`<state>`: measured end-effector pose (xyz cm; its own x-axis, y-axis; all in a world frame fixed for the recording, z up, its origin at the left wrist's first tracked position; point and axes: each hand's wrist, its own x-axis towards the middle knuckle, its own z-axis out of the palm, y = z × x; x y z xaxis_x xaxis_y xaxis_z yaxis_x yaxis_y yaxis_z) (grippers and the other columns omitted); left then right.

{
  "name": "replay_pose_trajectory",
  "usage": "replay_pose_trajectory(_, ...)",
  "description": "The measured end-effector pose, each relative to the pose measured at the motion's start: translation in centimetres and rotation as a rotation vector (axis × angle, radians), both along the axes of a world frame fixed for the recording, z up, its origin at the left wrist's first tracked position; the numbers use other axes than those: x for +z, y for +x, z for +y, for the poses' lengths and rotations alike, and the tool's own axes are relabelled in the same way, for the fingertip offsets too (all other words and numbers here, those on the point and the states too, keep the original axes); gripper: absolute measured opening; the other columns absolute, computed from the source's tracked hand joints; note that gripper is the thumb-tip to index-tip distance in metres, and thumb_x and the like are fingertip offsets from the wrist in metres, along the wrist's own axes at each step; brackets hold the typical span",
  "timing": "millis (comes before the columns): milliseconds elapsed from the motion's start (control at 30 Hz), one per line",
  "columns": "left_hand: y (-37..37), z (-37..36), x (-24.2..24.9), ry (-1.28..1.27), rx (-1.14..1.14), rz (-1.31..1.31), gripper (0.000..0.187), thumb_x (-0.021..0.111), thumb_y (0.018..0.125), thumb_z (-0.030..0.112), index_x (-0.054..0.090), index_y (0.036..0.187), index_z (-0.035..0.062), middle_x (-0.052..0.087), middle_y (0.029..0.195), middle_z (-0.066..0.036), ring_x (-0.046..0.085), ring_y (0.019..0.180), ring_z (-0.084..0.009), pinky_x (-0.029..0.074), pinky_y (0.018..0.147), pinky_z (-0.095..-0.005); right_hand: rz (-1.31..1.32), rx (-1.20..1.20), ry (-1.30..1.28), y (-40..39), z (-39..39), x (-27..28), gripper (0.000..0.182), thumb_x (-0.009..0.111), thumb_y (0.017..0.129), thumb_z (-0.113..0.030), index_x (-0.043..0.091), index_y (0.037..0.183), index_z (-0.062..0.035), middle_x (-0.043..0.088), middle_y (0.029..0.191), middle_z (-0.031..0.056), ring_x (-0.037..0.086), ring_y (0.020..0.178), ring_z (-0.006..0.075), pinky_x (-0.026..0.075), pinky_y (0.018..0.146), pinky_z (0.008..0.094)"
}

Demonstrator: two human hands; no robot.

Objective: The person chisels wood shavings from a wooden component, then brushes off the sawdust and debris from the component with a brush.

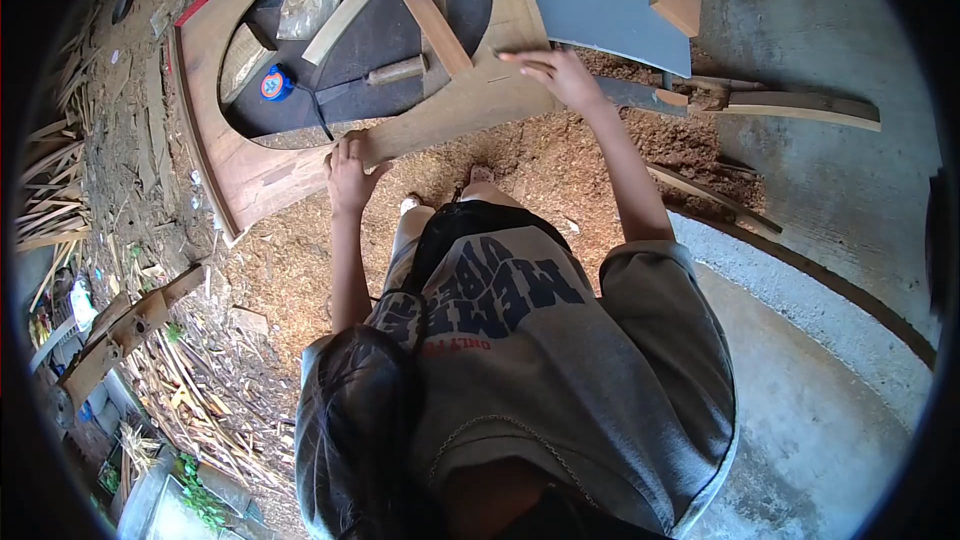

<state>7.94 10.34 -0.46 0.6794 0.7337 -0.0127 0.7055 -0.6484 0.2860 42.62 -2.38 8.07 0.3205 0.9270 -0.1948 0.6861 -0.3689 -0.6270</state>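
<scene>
A wooden board [425, 127] with a large oval cut-out lies on the work surface before me. My left hand [350, 177] rests on its near edge, fingers laid over the wood and thumb apart. Just beyond those fingers ends the dark strip of a blue tape measure [276, 84], whose case sits inside the oval. My right hand [562, 78] is at the board's right side, fingers closed in a pinch over the wood. A small dark tip shows at the fingertips, too small to name. Inside the oval lies a wooden-handled tool [397, 70] with a flat blade.
Several wood offcuts [340, 24] lie within the oval. To the right, a grey-blue panel [590, 0] carries two wood blocks [675, 2]. Sawdust [450, 165] covers the ground at my feet. Long curved strips [800, 108] extend right, and scrap wood [190, 390] is piled left.
</scene>
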Motion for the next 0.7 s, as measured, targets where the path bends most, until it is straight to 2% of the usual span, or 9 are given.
replay_pose_trajectory(100,-0.1,0.3,1.3,0.048,-0.068,0.005,0.08,0.076,0.061,0.037,0.04,0.127,0.009,0.048,0.118,-0.007,0.046,0.11,-0.0248,0.031,0.096,-0.0437,0.002,-0.04,-0.113,-1.8,-4.0,0.7,0.025,0.06,0.083,-0.021,0.064,0.108,-0.0257,0.067,0.079,0.007,0.048,0.044,0.0177,0.044,0.054,0.0357)
replay_pose_trajectory(200,-0.5,1.4,1.1,0.043,-0.116,0.078,0.085,0.076,0.061,0.035,0.036,0.131,0.0095,0.047,0.12,-0.007,0.045,0.111,-0.0239,0.029,0.098,-0.0447,-0.026,0.001,-0.081,-2.9,-8.4,0.1,0.025,0.06,0.082,-0.024,0.064,0.107,-0.0253,0.068,0.081,0.0055,0.046,0.043,0.0166,0.045,0.053,0.0342)
replay_pose_trajectory(300,-1.2,2.5,-0.4,0.067,-0.173,0.104,0.082,0.075,0.062,0.034,0.036,0.13,0.0084,0.047,0.119,-0.008,0.045,0.111,-0.0234,0.029,0.1,-0.044,-0.067,-0.033,0.049,-3.8,-10.3,0.4,0.026,0.06,0.082,-0.026,0.065,0.107,-0.0203,0.068,0.086,0.0055,0.051,0.046,0.0156,0.049,0.057,0.0321)
replay_pose_trajectory(367,-1.4,3.0,-1.2,0.023,-0.217,0.125,0.077,0.075,0.063,0.033,0.04,0.127,0.0079,0.05,0.116,-0.008,0.047,0.109,-0.0234,0.031,0.099,-0.0419,-0.014,-0.36,-0.091,-4.5,-9.6,2.4,0.029,0.06,0.083,-0.031,0.066,0.104,-0.0112,0.067,0.095,0.0073,0.066,0.079,0.0185,0.05,0.07,0.0311)
replay_pose_trajectory(467,-1.4,3.7,-0.6,0.018,-0.256,0.119,0.075,0.075,0.062,0.034,0.043,0.124,0.0078,0.053,0.112,-0.007,0.05,0.105,-0.0228,0.032,0.098,-0.0391,-0.073,-0.451,0.127,-4.9,-6.1,0.4,0.033,0.059,0.082,-0.037,0.065,0.106,-0.0147,0.067,0.094,0.0068,0.066,0.079,0.0194,0.05,0.07,0.0321)
replay_pose_trajectory(567,-1.7,3.6,-1.0,0.011,-0.261,0.111,0.076,0.076,0.06,0.035,0.044,0.123,0.0078,0.054,0.111,-0.007,0.052,0.104,-0.0224,0.033,0.097,-0.0383,-0.119,-0.465,0.193,-6.4,-1.7,-0.7,0.031,0.059,0.082,-0.035,0.065,0.107,-0.0168,0.068,0.093,0.0058,0.066,0.078,0.0193,0.05,0.07,0.0313)
replay_pose_trajectory(633,-1.7,3.6,-0.9,0.05,-0.255,0.099,0.076,0.077,0.059,0.035,0.044,0.123,0.0079,0.055,0.111,-0.007,0.052,0.104,-0.0221,0.034,0.096,-0.038,-0.06,-0.387,0.103,-6.3,0.1,-1.1,0.03,0.06,0.082,-0.03,0.064,0.109,-0.0183,0.067,0.094,0.0087,0.061,0.061,0.0194,0.051,0.074,0.0337)
replay_pose_trajectory(667,-1.6,3.6,-0.7,0.027,-0.247,0.116,0.076,0.077,0.059,0.034,0.044,0.123,0.008,0.055,0.112,-0.007,0.052,0.105,-0.0222,0.034,0.096,-0.038,-0.121,-0.314,0.226,-5.9,-0.3,-2.4,0.029,0.059,0.082,-0.028,0.064,0.109,-0.0176,0.066,0.097,0.0078,0.058,0.058,0.0189,0.05,0.076,0.0338)
replay_pose_trajectory(700,-1.4,3.6,-0.6,-0.001,-0.235,0.131,0.076,0.078,0.059,0.034,0.045,0.123,0.008,0.054,0.113,-0.007,0.051,0.106,-0.0222,0.034,0.096,-0.0379,-0.125,-0.309,0.229,-5.5,-0.9,-2.1,0.029,0.059,0.082,-0.028,0.064,0.109,-0.0176,0.066,0.097,0.0078,0.058,0.058,0.0189,0.05,0.076,0.0338)
